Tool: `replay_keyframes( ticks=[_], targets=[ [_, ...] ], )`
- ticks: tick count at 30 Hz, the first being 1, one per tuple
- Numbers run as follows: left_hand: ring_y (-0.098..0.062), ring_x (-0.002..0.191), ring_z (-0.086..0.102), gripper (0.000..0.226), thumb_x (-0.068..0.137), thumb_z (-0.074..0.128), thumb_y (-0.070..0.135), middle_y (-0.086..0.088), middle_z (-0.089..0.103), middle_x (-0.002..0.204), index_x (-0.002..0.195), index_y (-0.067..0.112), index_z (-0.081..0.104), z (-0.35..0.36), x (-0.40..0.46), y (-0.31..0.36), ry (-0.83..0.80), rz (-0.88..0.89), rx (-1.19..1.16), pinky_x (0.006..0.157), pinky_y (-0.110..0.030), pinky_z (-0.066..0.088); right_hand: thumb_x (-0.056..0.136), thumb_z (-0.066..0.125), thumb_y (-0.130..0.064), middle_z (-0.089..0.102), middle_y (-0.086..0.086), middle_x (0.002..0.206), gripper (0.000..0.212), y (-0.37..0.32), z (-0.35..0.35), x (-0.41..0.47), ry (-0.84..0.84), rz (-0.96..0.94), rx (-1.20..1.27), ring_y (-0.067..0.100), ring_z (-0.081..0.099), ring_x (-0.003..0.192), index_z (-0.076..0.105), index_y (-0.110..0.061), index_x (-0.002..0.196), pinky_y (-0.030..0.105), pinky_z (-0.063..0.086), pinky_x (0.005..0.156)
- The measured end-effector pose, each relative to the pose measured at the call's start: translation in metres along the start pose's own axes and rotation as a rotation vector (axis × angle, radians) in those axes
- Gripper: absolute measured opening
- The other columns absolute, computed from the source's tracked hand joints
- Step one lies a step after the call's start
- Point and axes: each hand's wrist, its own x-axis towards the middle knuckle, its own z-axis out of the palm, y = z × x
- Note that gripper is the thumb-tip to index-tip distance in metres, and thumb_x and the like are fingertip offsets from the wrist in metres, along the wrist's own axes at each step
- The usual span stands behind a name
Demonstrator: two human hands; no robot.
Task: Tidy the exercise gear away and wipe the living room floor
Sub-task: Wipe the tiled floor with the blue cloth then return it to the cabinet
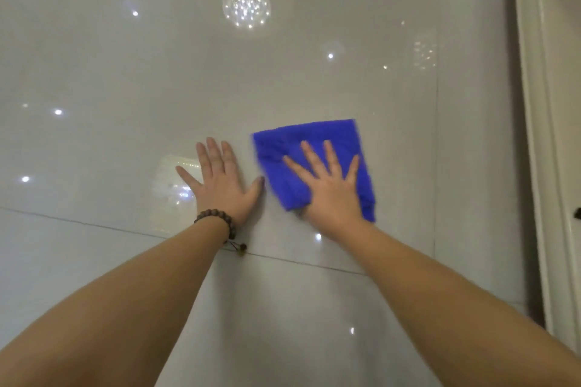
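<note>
A folded blue cloth (314, 135) lies flat on the glossy pale tiled floor (157, 72). My right hand (330, 185) presses down on the cloth with its fingers spread, palm over the cloth's near half. My left hand (220, 179) rests flat on the bare tile just left of the cloth, fingers apart, holding nothing. A dark beaded bracelet (217, 218) circles my left wrist. The cloth's edges look blurred. No exercise gear is in view.
Cream-coloured furniture or a skirting edge (547, 135) runs down the right side. Tile joints (94, 225) cross the floor near my wrists. Ceiling lights, among them a chandelier (246, 6), reflect in the tiles.
</note>
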Motion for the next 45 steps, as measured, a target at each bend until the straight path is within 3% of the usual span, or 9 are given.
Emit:
replay_keyframes(
  ticks=[7, 12, 15, 23, 27, 30, 40, 42, 45],
  targets=[
    [-0.029, 0.145, -0.021, 0.082, 0.09, 0.004, 0.066, -0.015, -0.017, 0.158, 0.151, 0.016, -0.016, 0.014, -0.093, -0.049, -0.024, -0.207, 0.066, 0.111, -0.067, -0.004, 0.093, 0.048, -0.048, -0.01, -0.008, 0.16, 0.073, 0.084, -0.005, -0.071, 0.057, 0.905, 0.229, 0.028, -0.012, 0.146, 0.0, -0.046, 0.147, 0.07, 0.001, 0.107],
    [-0.028, 0.145, -0.02, 0.083, 0.086, 0.0, 0.068, -0.014, -0.017, 0.159, 0.151, 0.017, -0.014, 0.025, -0.096, -0.055, -0.029, -0.214, 0.031, 0.111, -0.066, -0.007, 0.08, 0.054, -0.057, -0.011, -0.005, 0.159, 0.086, -0.059, 0.015, -0.09, -0.051, -0.018, 0.075, 0.034, -0.016, 0.144, 0.003, -0.047, 0.148, 0.068, -0.015, 0.106],
    [-0.028, 0.145, -0.02, 0.084, 0.085, 0.0, 0.069, -0.013, -0.016, 0.159, 0.152, 0.018, -0.012, 0.026, -0.097, -0.057, -0.03, -0.201, 0.035, 0.111, -0.066, -0.007, 0.077, 0.059, -0.053, 0.001, -0.009, 0.16, 0.085, -0.029, 0.017, -0.088, 0.001, -0.167, 0.026, 0.029, -0.007, 0.147, 0.011, -0.048, 0.147, 0.063, -0.011, 0.11],
    [-0.03, 0.143, -0.026, 0.082, 0.09, 0.005, 0.067, -0.013, -0.025, 0.156, 0.149, 0.017, -0.02, 0.02, -0.095, -0.06, -0.095, -0.176, 0.007, 0.11, -0.067, -0.009, 0.095, 0.045, -0.044, -0.008, -0.008, 0.16, 0.068, 0.109, 0.001, -0.142, 0.052, 1.072, 0.306, 0.027, -0.01, 0.146, 0.002, -0.045, 0.149, 0.067, -0.002, 0.11],
    [-0.029, 0.144, -0.025, 0.079, 0.093, 0.015, 0.063, -0.012, -0.026, 0.157, 0.15, 0.019, -0.019, 0.018, -0.094, -0.064, -0.122, -0.158, -0.008, 0.109, -0.065, -0.009, 0.082, 0.051, -0.053, -0.011, -0.005, 0.159, 0.082, -0.043, 0.021, -0.123, 0.032, 0.354, 0.129, 0.032, -0.013, 0.145, 0.004, -0.044, 0.148, 0.065, -0.016, 0.106],
    [-0.027, 0.145, -0.022, 0.073, 0.098, 0.023, 0.052, -0.01, -0.023, 0.158, 0.152, 0.021, -0.015, 0.018, -0.096, -0.071, -0.109, -0.131, -0.021, 0.112, -0.063, -0.007, 0.067, 0.054, -0.065, 0.018, -0.002, 0.158, 0.088, -0.104, 0.037, -0.135, 0.011, -0.215, -0.017, 0.034, 0.012, 0.145, 0.025, -0.041, 0.146, 0.065, 0.002, 0.107],
    [-0.027, 0.146, -0.019, 0.072, 0.097, 0.015, 0.054, -0.013, -0.017, 0.159, 0.152, 0.015, -0.012, 0.012, -0.14, -0.132, -0.047, -0.193, 0.007, 0.115, -0.06, -0.005, 0.094, 0.05, -0.037, -0.004, -0.007, 0.16, 0.069, 0.065, 0.009, -0.172, 0.069, 0.987, 0.316, 0.026, -0.008, 0.147, 0.007, -0.043, 0.148, 0.065, -0.002, 0.112],
    [-0.027, 0.146, -0.018, 0.072, 0.097, 0.015, 0.053, -0.013, -0.017, 0.159, 0.152, 0.015, -0.012, 0.013, -0.147, -0.139, -0.044, -0.218, -0.001, 0.115, -0.061, -0.005, 0.091, 0.053, -0.041, -0.006, -0.006, 0.16, 0.074, 0.007, 0.014, -0.147, 0.061, 0.833, 0.245, 0.027, -0.01, 0.146, 0.006, -0.044, 0.148, 0.064, -0.007, 0.111],
    [-0.027, 0.146, -0.017, 0.07, 0.099, 0.018, 0.049, -0.012, -0.016, 0.159, 0.152, 0.015, -0.011, 0.01, -0.152, -0.144, -0.05, -0.258, -0.043, 0.114, -0.061, -0.005, 0.079, 0.047, -0.058, -0.008, -0.005, 0.16, 0.082, -0.114, 0.027, -0.123, -0.023, 0.028, 0.043, 0.028, -0.017, 0.145, 0.004, -0.046, 0.148, 0.061, -0.017, 0.109]
  ],
)
